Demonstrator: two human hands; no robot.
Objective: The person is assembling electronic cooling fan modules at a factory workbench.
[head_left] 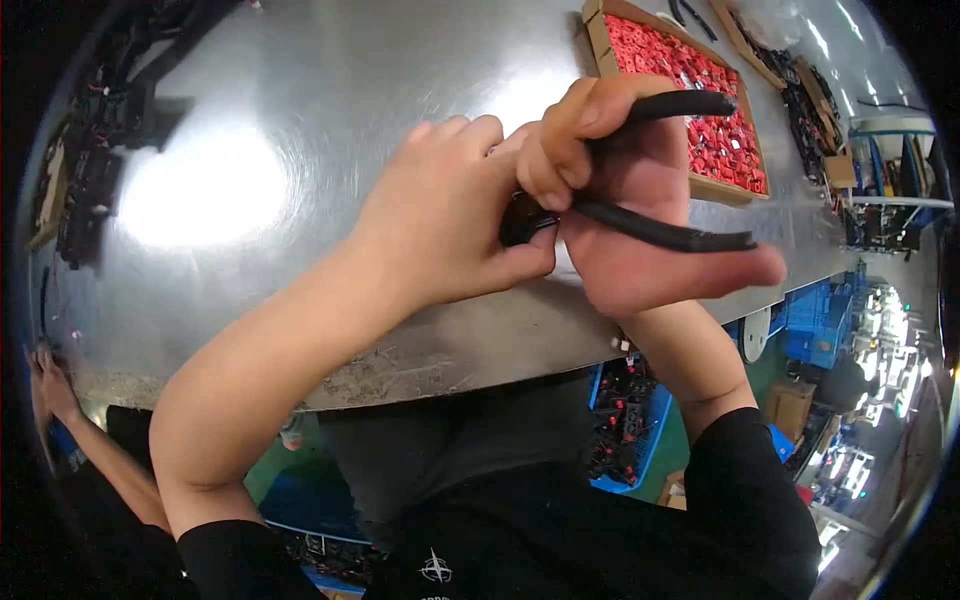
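Above the metal table [330,60] my two hands meet around a black cable piece. Two thick black ends stick out to the right: a lower cable end [660,230] lies across my right palm, and an upper cable end [690,104] comes out past the curled fingers. My right hand [640,275] is closed on the cable, its thumb stretched out to the right. My left hand [430,215] grips a dark part at the cable's left end, which the fingers mostly hide. I cannot make out that part's shape.
A cardboard box [725,190] of small red parts stands behind my right hand. Black cable parts [95,150] lie at the far left, where a co-worker's hand [52,388] rests by the edge. Below the table, a blue basket [658,425] holds black and red parts.
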